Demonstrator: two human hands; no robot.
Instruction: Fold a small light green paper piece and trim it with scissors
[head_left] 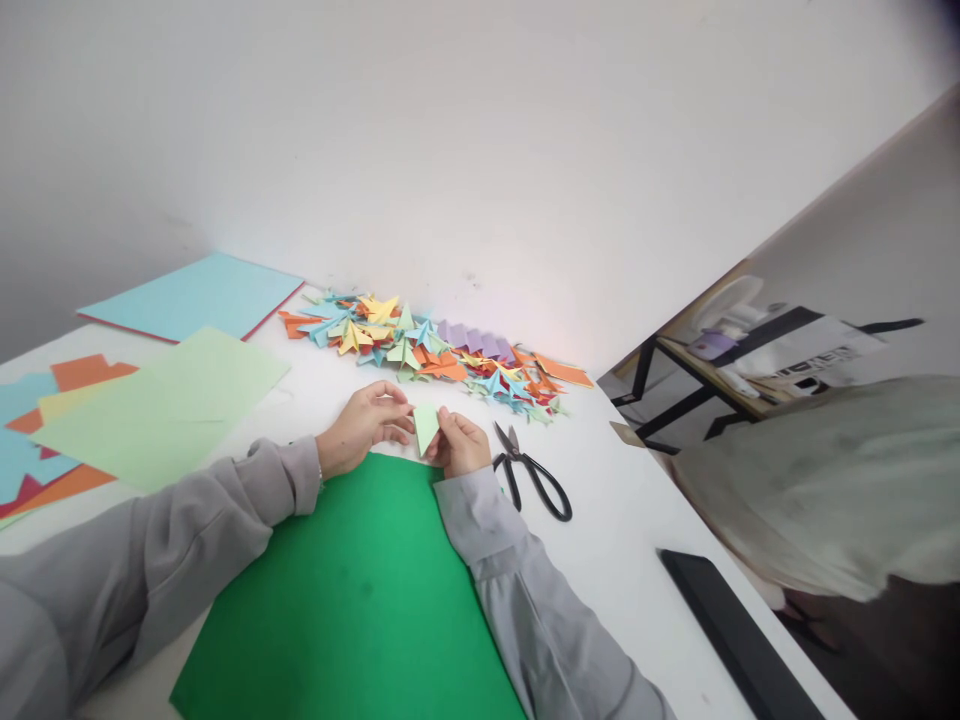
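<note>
A small folded piece of light green paper (425, 428), pointed at its lower end, is upright beyond the far edge of a large green sheet (352, 590). My right hand (465, 446) pinches its right side between thumb and fingers. On the other side, my left hand (365, 428) has its fingers loosely curled and apart, the tips right beside the paper's left edge. Whether they touch it I cannot tell. Black-handled scissors (531, 472) lie with blades partly apart, just right of my right hand.
Many small folded paper planes (405, 345) in several colours are heaped along the wall. Light green sheets (172, 400) overlap coloured paper at left, with a light blue sheet (199, 295) behind. A black bar (731, 630) lies near the table's right edge. A person's pale clothing (840, 480) shows beyond.
</note>
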